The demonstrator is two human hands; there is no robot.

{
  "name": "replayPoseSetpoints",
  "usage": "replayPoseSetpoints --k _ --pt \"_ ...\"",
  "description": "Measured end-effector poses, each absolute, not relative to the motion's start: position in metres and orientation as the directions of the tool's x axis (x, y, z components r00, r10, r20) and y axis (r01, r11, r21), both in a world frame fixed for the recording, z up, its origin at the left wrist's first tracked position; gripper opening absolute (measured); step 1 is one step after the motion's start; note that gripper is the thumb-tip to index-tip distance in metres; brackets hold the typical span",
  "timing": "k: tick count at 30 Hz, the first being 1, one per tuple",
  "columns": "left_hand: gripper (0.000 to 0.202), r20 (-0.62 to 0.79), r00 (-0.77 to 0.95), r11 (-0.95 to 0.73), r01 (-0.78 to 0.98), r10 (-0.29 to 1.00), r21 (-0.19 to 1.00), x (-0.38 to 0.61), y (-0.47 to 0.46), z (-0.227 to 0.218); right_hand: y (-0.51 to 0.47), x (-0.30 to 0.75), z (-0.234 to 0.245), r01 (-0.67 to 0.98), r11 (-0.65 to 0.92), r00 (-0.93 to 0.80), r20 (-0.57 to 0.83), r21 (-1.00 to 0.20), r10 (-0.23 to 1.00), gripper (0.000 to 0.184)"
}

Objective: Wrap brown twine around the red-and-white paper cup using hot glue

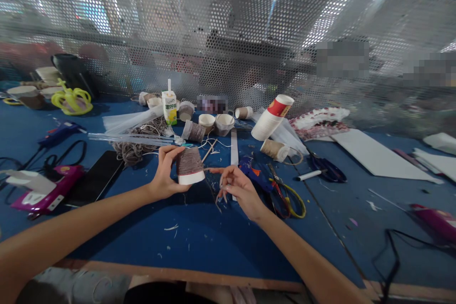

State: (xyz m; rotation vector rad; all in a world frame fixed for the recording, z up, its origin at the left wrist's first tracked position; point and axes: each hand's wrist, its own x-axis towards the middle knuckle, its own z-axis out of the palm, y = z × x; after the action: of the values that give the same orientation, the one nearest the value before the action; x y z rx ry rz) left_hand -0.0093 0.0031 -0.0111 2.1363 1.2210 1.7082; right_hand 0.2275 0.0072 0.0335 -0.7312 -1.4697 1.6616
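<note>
My left hand point(165, 175) grips a paper cup point(191, 178) by its sides, thumb below and fingers above. Grey-brown yarn is wound round most of the cup, leaving a white band bare at the end facing me. To the right, my right hand point(237, 190) is apart from the cup, its fingers curled with the index finger pointing towards it. A strand of yarn point(213, 194) runs from the cup to these fingers, and a loose end dangles below them. Behind the cup lie a thin wooden stick point(209, 150) and a steel ruler point(234, 147).
Scissors point(294, 197) and a blue glue gun point(254, 173) lie right of my right hand. Behind stand stacked paper cups point(272, 118), a drink carton point(169, 107) and several wrapped cups. A yarn heap point(133, 145) and a phone point(96, 178) are left.
</note>
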Motion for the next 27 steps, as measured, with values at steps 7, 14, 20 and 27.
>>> replayPoseSetpoints --k 7,14,20,27 --pt "0.079 0.76 0.021 -0.707 0.385 0.649 0.593 -0.007 0.005 -0.011 0.011 0.226 0.035 -0.237 -0.118 -0.345 -0.03 -0.964 0.938 0.015" --pt "0.089 0.717 0.057 -0.671 0.409 0.695 0.618 -0.006 0.008 -0.011 0.0 0.228 0.035 -0.3 0.074 -0.482 0.217 -0.951 0.849 0.024" --pt "0.088 0.667 0.079 -0.625 0.446 0.741 0.641 -0.009 0.008 -0.013 -0.005 0.223 0.035 -0.237 -0.013 -0.664 0.152 -0.971 0.732 0.024" --pt "0.088 0.754 0.054 -0.662 0.521 0.655 0.538 -0.01 0.008 -0.013 -0.001 0.221 0.037 -0.332 -0.189 -0.612 0.059 -0.924 0.788 0.016"
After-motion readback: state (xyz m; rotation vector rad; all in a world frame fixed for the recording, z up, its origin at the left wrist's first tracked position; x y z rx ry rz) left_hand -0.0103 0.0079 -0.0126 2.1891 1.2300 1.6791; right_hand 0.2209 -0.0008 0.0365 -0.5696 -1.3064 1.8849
